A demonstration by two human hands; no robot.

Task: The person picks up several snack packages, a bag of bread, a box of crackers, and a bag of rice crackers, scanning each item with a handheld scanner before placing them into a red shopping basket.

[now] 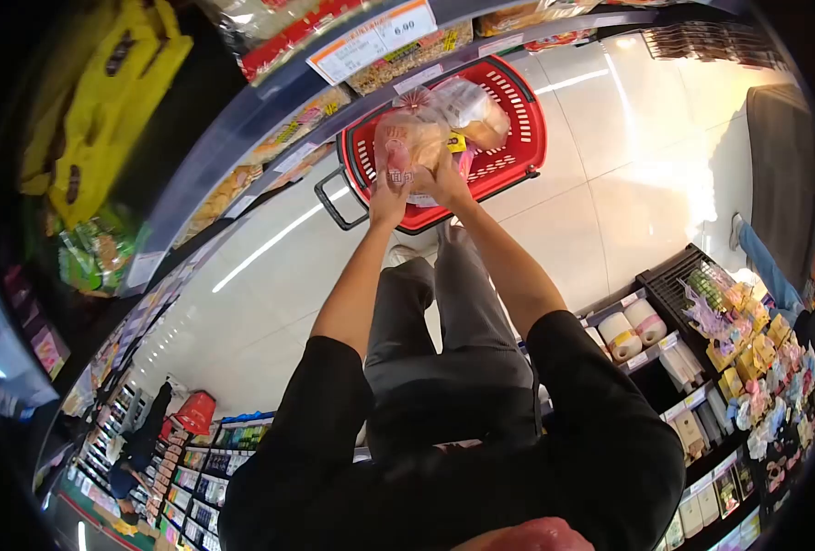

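A clear plastic bag of bread [414, 142] is held between my two hands, over the red shopping basket [523, 151]. My left hand [391, 197] grips its lower left side, and my right hand [446, 184] grips the lower right side. Beside it in the basket lies another clear bag of bread [477, 112]. A yellow and pink packet [459, 151] shows partly between the bags; the rest of it is hidden. The basket's black handle [332, 204] is folded out to the left.
Shelves with packaged food and a price tag [373, 41] run along the top and left. Lower right stands a shelf with white rolls [621, 337]. Another person's leg [764, 262] shows at the right; a person [132, 468] is at lower left near a red basket [195, 413].
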